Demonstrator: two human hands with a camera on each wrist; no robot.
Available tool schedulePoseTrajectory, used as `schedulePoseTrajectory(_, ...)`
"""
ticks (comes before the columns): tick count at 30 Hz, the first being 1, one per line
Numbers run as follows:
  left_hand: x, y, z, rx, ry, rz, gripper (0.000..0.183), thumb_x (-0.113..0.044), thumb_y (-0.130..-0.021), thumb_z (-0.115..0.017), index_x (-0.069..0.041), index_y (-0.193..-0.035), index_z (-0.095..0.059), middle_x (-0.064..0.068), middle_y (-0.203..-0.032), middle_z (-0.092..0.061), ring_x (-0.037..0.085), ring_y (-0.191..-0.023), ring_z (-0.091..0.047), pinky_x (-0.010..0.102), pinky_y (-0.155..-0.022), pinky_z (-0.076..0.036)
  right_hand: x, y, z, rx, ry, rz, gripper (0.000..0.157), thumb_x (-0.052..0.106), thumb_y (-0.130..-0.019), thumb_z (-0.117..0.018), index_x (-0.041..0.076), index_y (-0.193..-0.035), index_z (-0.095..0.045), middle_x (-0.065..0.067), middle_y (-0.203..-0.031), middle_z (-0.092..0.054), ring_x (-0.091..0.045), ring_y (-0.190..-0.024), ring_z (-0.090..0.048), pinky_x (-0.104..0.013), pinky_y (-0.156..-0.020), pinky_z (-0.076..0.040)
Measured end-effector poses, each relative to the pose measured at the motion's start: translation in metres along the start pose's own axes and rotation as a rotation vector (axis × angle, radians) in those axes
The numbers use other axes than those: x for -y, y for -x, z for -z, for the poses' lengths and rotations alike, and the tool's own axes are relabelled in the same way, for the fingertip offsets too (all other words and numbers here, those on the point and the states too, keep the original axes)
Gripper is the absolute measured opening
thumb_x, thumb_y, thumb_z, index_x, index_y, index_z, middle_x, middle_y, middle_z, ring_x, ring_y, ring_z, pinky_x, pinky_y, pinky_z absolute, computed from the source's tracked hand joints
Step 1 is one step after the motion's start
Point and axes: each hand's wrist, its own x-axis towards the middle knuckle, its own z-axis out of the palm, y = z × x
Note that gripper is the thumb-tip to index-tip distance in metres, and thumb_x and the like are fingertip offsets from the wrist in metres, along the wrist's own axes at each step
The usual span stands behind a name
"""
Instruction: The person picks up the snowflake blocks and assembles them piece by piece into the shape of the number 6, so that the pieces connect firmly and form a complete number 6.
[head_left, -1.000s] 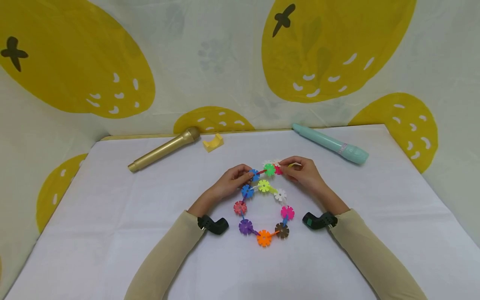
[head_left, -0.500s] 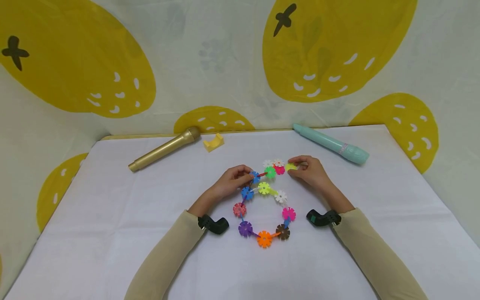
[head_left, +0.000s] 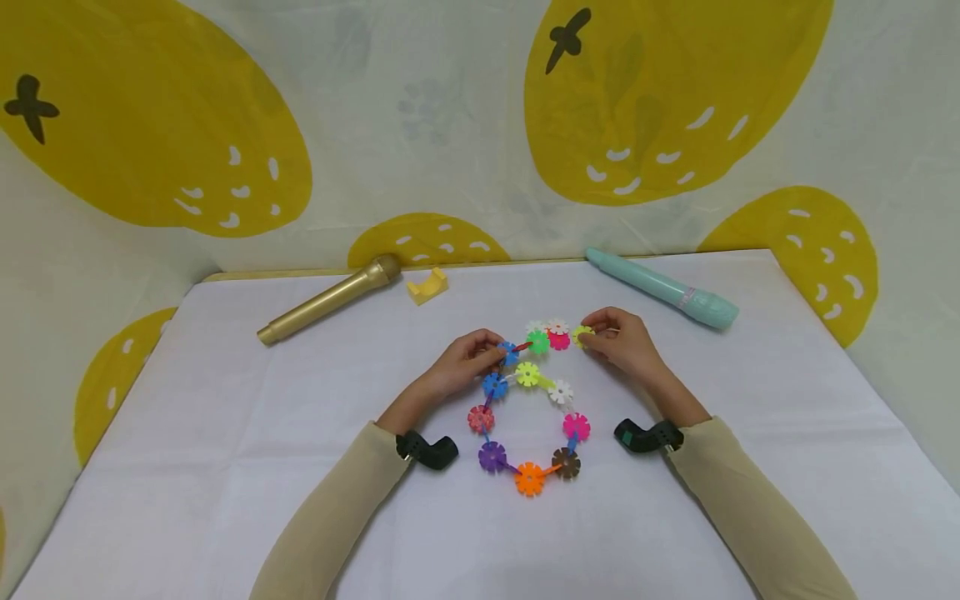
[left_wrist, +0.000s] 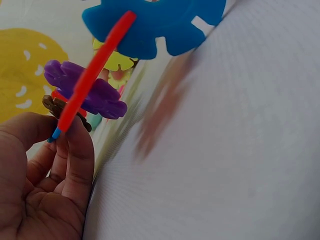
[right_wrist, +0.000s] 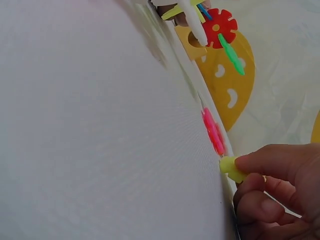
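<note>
A ring of linked snowflake discs [head_left: 529,480] in many colours hangs together in front of me. At its upper left my left hand [head_left: 460,367] pinches the chain between thumb and fingers; in the left wrist view a brown disc [left_wrist: 54,106] is at the fingertips, beside a red disc [left_wrist: 95,72] seen edge-on. From there a short row runs right through a blue disc [head_left: 509,353] and a green disc [head_left: 537,342]. My right hand [head_left: 624,343] pinches a single yellow disc [head_left: 581,337], a small gap to the right of a pink disc [head_left: 558,341].
White discs [head_left: 557,326] lie right behind the pink one. A gold microphone [head_left: 327,302] and a small yellow cradle-shaped block [head_left: 427,287] lie at the back left of the white-covered table [head_left: 187,467]. A mint-green microphone [head_left: 660,287] lies at the back right.
My right hand has drawn a little to the right, away from the pink disc, and the yellow disc in its fingers now shows clearly. My left hand keeps its grip in place.
</note>
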Motion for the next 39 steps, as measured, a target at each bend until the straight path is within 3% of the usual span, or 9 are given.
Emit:
schedulePoseTrajectory(4,0.0,0.0,0.0,0.005,0.004,0.0,0.023,-0.008,-0.1,-0.053,0.009,-0.115,-0.055,0.005,-0.088,-0.061,0.007,-0.075,-0.056,0.02,-0.068,-0.048,0.002,0.001,0.0,-0.003,-0.091,-0.027,0.035,0.015,-0.089,-0.072,-0.005,-0.114,-0.059,-0.009,-0.098,-0.058,-0.003,-0.067,-0.056,-0.018,-0.058,-0.048)
schedulePoseTrajectory(13,0.0,0.0,0.001,0.012,0.007,0.008,0.023,-0.007,-0.1,-0.051,0.009,-0.117,-0.054,0.006,-0.091,-0.06,0.008,-0.077,-0.056,0.019,-0.071,-0.048,0.004,0.0,-0.004,0.105,-0.215,0.051,0.027,0.008,-0.088,-0.072,-0.008,-0.106,-0.058,-0.001,-0.087,-0.061,-0.007,-0.055,-0.051,-0.02,-0.053,-0.045)
schedulePoseTrajectory(24,0.0,0.0,0.0,-0.004,0.026,0.01,0.025,-0.007,-0.1,-0.051,0.01,-0.117,-0.054,0.007,-0.092,-0.061,0.006,-0.077,-0.057,0.019,-0.071,-0.048,0.006,0.003,-0.007,0.22,-0.219,0.126,0.022,0.006,-0.088,-0.071,-0.007,-0.102,-0.059,-0.004,-0.08,-0.06,-0.011,-0.053,-0.048,-0.021,-0.052,-0.043)
schedulePoseTrajectory(31,-0.002,0.001,0.0,-0.001,0.028,0.003,0.025,-0.007,-0.101,-0.051,0.011,-0.117,-0.054,0.01,-0.093,-0.062,0.006,-0.078,-0.057,0.019,-0.072,-0.049,0.009,0.005,-0.01,0.228,-0.22,0.141,0.019,0.005,-0.086,-0.072,-0.003,-0.1,-0.062,-0.004,-0.077,-0.06,-0.012,-0.055,-0.05,-0.022,-0.053,-0.043)
schedulePoseTrajectory(39,-0.003,0.0,0.0,0.015,0.018,0.021,0.022,-0.006,-0.1,-0.053,0.01,-0.115,-0.055,0.001,-0.083,-0.06,0.008,-0.072,-0.056,0.02,-0.067,-0.046,0.01,0.007,-0.014,0.228,-0.229,0.17,0.018,0.005,-0.087,-0.072,-0.004,-0.1,-0.063,-0.007,-0.078,-0.06,-0.013,-0.056,-0.051,-0.022,-0.052,-0.044)
